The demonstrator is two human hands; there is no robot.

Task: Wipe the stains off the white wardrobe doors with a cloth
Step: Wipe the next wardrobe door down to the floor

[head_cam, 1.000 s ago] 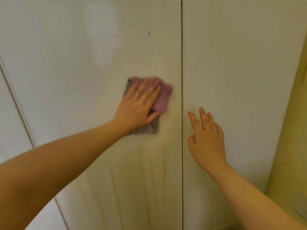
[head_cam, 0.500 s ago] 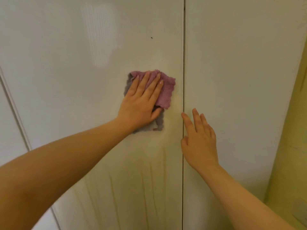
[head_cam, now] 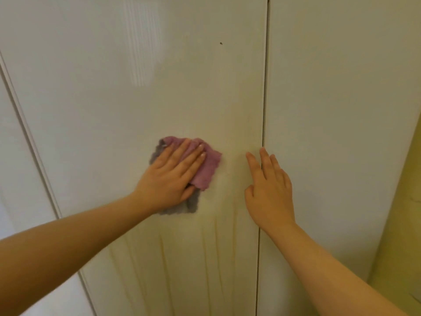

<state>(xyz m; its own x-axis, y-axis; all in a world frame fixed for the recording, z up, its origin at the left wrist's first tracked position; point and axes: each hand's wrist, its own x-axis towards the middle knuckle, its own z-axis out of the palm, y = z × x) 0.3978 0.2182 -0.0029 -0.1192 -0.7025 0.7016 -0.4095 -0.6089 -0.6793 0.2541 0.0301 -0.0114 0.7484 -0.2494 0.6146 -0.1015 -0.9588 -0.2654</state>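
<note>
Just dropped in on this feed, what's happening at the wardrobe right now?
A person is wiping a white wardrobe door with a pink and grey cloth, their left hand pressed flat on it. The right hand, fingers straight, appears to rest across the seam beside that door. Yellowish drip streaks run down below the cloth, not yet wiped, and a small dark speck sits higher up.

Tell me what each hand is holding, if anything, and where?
Left hand presses the cloth flat on the door, straight fingers across its middle, not gripping. Right hand holds nothing.
</note>
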